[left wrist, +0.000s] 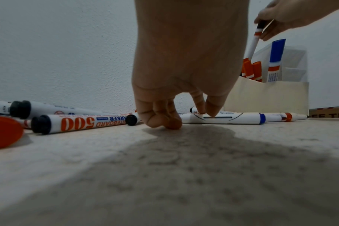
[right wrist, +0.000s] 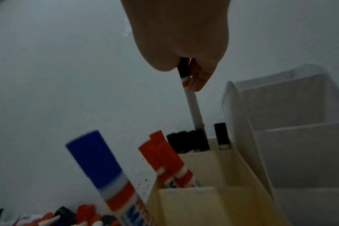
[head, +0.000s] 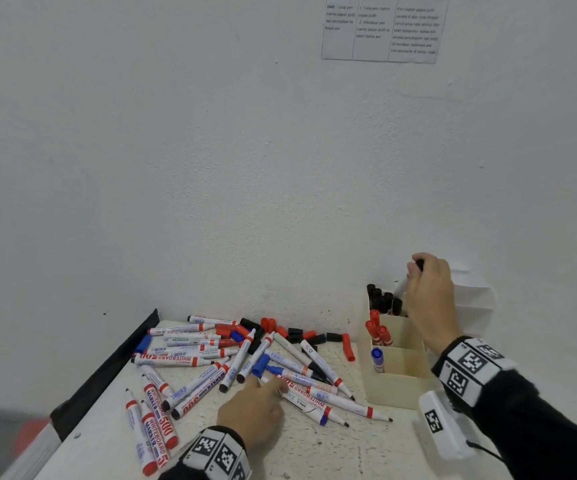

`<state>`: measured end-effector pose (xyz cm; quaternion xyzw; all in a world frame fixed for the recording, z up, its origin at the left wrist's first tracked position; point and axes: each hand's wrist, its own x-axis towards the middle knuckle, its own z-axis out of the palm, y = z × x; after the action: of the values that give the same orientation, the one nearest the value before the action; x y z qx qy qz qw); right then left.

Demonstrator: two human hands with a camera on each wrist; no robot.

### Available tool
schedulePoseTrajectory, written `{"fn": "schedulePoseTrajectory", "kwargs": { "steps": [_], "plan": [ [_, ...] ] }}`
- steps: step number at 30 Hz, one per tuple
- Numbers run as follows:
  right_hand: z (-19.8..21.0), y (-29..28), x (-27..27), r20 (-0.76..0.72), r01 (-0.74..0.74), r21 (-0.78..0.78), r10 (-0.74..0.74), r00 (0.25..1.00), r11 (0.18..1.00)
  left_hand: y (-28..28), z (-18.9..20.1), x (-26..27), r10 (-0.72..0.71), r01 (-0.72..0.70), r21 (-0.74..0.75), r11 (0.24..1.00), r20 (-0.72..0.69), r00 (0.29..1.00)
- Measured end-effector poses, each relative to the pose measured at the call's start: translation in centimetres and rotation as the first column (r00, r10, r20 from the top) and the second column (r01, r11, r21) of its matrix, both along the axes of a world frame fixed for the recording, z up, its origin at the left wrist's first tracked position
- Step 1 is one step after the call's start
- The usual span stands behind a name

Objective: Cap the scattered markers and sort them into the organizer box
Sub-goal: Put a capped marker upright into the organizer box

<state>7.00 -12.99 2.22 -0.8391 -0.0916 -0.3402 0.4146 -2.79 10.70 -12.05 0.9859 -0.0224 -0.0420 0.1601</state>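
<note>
- Done so far — organizer box by the wall holds several black-capped markers in the far compartment, a few red ones in the middle, one blue marker in the near.
- Right hand, grip clamped on a black-capped marker, lowers it into the far compartment.
- Left hand on the surface, fingertips touching a blue-banded marker — grip not closed, I think.
- Left: approx. 20 uncapped markers plus loose caps.

A plain workroom set up for recording. A printed instruction sheet hangs on the bare white wall. A speckled counter fills the corner.
</note>
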Motion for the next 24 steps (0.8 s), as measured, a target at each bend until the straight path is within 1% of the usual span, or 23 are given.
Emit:
{"fn": "schedulePoseTrajectory", "kwargs": {
  "steps": [1, 3, 5, 7, 9, 11, 12, 13, 14, 16, 18, 20, 21, 22, 24],
  "plan": [
    [-0.4, -0.3, 0.2, -0.013, -0.015, -0.007, 0.015, 1.000, 1.000, 0.0, 0.1, -0.2, 0.056, -0.056, -0.039, 0.998, -0.004, 0.998],
    [-1.1, -0.6, 0.8, -0.022, -0.023, -0.007, 0.023, 1.000, 1.000, -0.1, 0.3, -0.2, 0.073, -0.074, -0.032, 0.997, -0.019, 0.997],
    [-1.7, -0.9, 1.8, -0.023, 0.010, -0.039, -0.011, 1.000, 0.999, -0.1, 0.0, 0.1, 0.035, -0.035, -0.003, 0.999, -0.052, 0.998],
    [-2.1, -1.1, 2.9, -0.042, 0.052, -0.120, -0.057, 0.997, 0.991, 0.0, -0.6, 0.4, -0.023, 0.026, 0.029, 0.999, -0.093, 0.995],
    [-2.7, -1.2, 3.6, -0.145, 0.057, -0.215, -0.089, 0.985, 0.975, -0.1, -0.5, 0.5, -0.035, 0.044, 0.067, 0.997, -0.123, 0.992],
    [-3.3, -1.1, 3.9, -0.282, 0.046, -0.362, -0.156, 0.947, 0.931, -0.2, 0.0, 0.4, -0.056, 0.069, 0.126, 0.990, -0.104, 0.993],
    [-3.6, -1.0, 3.8, -0.327, 0.041, -0.425, -0.195, 0.925, 0.904, -0.2, 0.1, 0.4, -0.054, 0.068, 0.141, 0.988, -0.105, 0.993],
    [-3.7, -0.8, 3.7, -0.355, 0.032, -0.463, -0.218, 0.909, 0.886, -0.2, -0.1, 0.5, -0.051, 0.062, 0.123, 0.990, -0.094, 0.994],
    [-3.8, -0.7, 3.5, -0.377, 0.021, -0.476, -0.226, 0.898, 0.879, -0.2, -0.3, 0.6, -0.061, 0.070, 0.108, 0.992, -0.093, 0.994],
    [-3.7, -0.3, 3.3, -0.414, -0.006, -0.473, -0.216, 0.884, 0.881, -0.4, -0.3, 0.4, -0.045, 0.049, 0.022, 0.999, -0.136, 0.990],
    [-3.5, 0.0, 3.1, -0.448, -0.037, -0.467, -0.200, 0.871, 0.883, -0.6, 0.0, 0.5, -0.062, 0.067, 0.030, 0.997, -0.148, 0.987],
    [-3.3, 0.1, 2.9, -0.486, -0.058, -0.442, -0.185, 0.854, 0.895, -0.8, 0.5, 0.2, -0.079, 0.091, 0.110, 0.990, -0.112, 0.991],
    [-3.2, 0.2, 2.8, -0.500, -0.062, -0.427, -0.178, 0.848, 0.902, -0.8, 0.5, 0.1, -0.083, 0.095, 0.116, 0.989, -0.106, 0.991],
    [-3.1, 0.2, 2.6, -0.508, -0.060, -0.412, -0.175, 0.843, 0.909, -0.6, 0.0, 0.4, -0.080, 0.090, 0.097, 0.991, -0.103, 0.991],
    [-2.9, 0.3, 2.2, -0.505, -0.040, -0.364, -0.161, 0.848, 0.930, -0.5, -0.3, 0.5, -0.063, 0.073, 0.059, 0.996, -0.161, 0.985]
  ]
}}
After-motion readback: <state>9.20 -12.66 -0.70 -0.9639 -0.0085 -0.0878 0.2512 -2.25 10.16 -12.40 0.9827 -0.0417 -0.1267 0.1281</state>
